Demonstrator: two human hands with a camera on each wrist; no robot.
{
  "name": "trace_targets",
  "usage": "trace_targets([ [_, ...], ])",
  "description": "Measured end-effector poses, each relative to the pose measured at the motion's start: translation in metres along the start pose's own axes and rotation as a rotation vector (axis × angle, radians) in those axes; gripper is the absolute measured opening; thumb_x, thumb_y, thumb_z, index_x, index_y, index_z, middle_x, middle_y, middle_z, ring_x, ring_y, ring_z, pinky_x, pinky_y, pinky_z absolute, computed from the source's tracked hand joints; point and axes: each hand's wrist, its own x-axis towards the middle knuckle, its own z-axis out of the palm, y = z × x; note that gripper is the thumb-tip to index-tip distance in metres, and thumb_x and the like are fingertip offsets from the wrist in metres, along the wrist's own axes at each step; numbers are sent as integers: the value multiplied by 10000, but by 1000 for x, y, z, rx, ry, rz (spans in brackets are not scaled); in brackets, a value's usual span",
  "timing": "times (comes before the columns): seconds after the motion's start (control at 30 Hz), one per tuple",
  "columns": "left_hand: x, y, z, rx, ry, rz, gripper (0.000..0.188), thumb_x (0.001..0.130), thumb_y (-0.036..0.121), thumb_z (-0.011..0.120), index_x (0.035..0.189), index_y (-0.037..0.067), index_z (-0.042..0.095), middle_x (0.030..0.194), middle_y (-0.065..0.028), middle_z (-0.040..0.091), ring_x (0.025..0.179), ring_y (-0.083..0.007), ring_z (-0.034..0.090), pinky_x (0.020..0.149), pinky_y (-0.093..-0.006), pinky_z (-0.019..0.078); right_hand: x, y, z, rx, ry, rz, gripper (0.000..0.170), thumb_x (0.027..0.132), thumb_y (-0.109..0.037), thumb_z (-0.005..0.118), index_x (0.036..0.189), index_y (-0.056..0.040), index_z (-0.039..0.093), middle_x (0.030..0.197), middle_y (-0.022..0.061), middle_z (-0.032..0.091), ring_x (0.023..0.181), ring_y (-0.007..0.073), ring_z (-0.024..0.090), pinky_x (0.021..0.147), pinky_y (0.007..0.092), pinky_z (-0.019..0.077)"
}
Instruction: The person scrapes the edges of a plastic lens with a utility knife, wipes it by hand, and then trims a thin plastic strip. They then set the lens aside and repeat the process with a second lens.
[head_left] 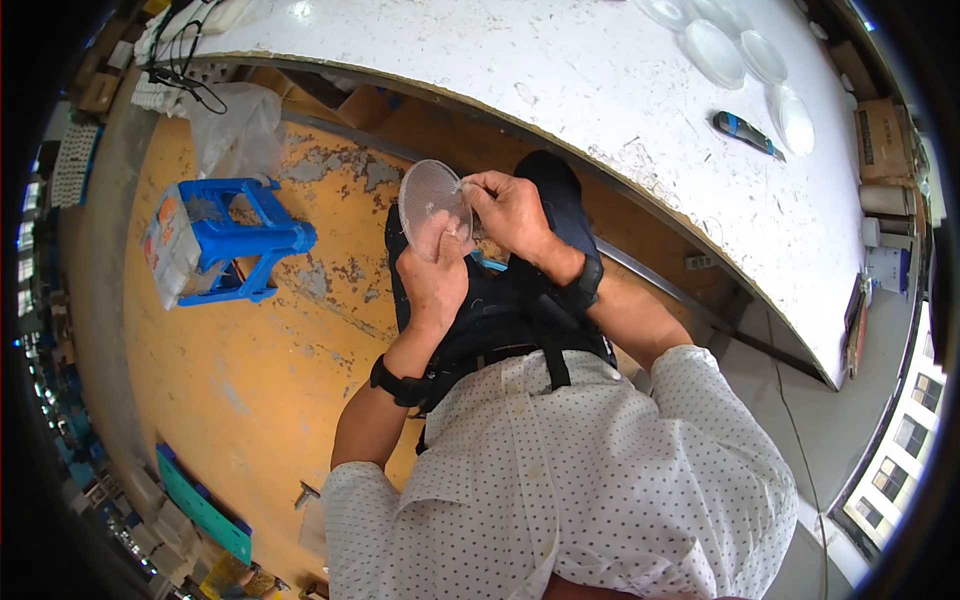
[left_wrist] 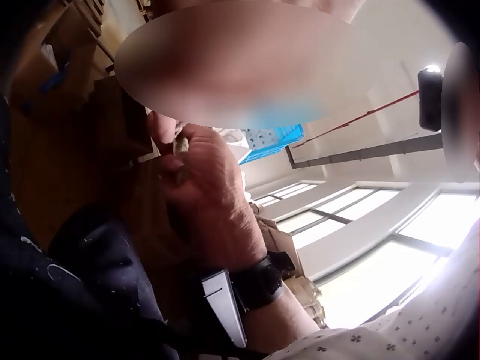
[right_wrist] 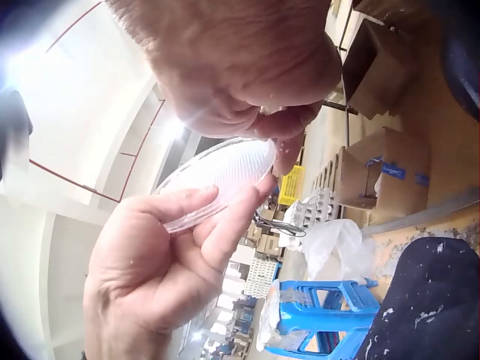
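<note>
A round, clear plastic lens (head_left: 422,190) with a fine ribbed pattern is held up over the person's lap. The left hand (head_left: 434,288) grips it at the lower edge, thumb on the near face and fingers behind. At the rim on the right side, the right hand (head_left: 515,216) pinches the edge between thumb and curled fingers. From the right wrist, the lens (right_wrist: 217,176) appears tilted, nearly edge-on, between the two hands. In the left wrist view the right hand (left_wrist: 214,195) shows its curled fingers; a large blurred shape covers the top of that view.
A white worktable (head_left: 420,50) runs along the front and right, bearing several similar clear discs (head_left: 714,55) and a utility knife (head_left: 745,132). To the left stand a blue plastic stool (head_left: 240,240) and a plastic bag (head_left: 240,125). Cardboard boxes (right_wrist: 386,169) sit beyond.
</note>
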Motion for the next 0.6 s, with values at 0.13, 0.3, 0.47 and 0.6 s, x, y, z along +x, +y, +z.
trace_targets([
  [0.13,-4,12,-1,-74,-17,-104,283,876,-47,443,1120,-181,497,1027,-255,596,881,-291,651,712,-344,595,4,-1,-9,-43,-53,-31,188,846,-143,590,915,10,674,711,129,673,620,169,658,600,298,514],
  [0.3,-8,18,-9,-69,-114,-219,267,872,-49,444,1099,-181,497,1019,-255,589,874,-311,655,710,-351,597,6,-15,-22,-73,-163,-123,180,844,-135,587,913,8,674,721,129,674,637,197,669,610,307,525],
  [0.47,-10,24,-18,-75,-251,-356,285,872,-50,435,1129,-172,458,1019,-237,578,868,-318,656,713,-349,601,13,-13,-29,-197,-219,-273,174,838,-126,589,910,7,673,749,155,669,671,273,671,627,334,535],
  [0.6,-5,29,-29,-74,-385,-421,318,861,-47,457,1160,-153,434,1026,-218,569,836,-317,663,700,-351,604,15,-10,-35,-267,-300,-397,168,845,-119,616,947,4,667,777,139,678,682,246,678,603,313,536],
])
